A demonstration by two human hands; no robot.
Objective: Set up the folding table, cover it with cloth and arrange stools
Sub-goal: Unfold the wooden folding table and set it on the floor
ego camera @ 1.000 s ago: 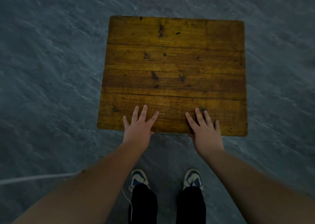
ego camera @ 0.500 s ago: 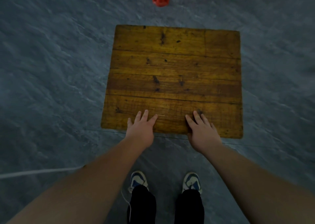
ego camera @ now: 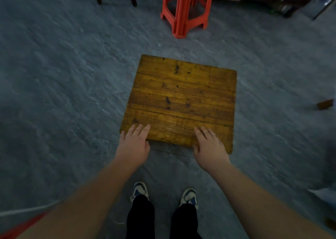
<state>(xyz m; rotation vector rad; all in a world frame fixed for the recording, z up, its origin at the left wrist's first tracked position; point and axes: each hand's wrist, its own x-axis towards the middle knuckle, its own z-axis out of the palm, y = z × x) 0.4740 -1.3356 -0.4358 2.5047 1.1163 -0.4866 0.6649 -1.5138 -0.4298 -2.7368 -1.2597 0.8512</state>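
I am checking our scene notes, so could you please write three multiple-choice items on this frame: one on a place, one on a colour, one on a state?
1. Where does the plastic stool stand?
A. On the floor beyond the table's far edge
B. On the tabletop
C. Beside the shoes

2. What colour is that stool?
A. Blue
B. Red
C. White

3. How is the wooden tabletop?
A. Covered with cloth
B. Folded shut
C. Bare, both hands on its near edge

Answers: 1 A, its feet stand on grey floor past the table; 2 B, it is plainly red; 3 C, bare planks show, with left hand and right hand resting flat.
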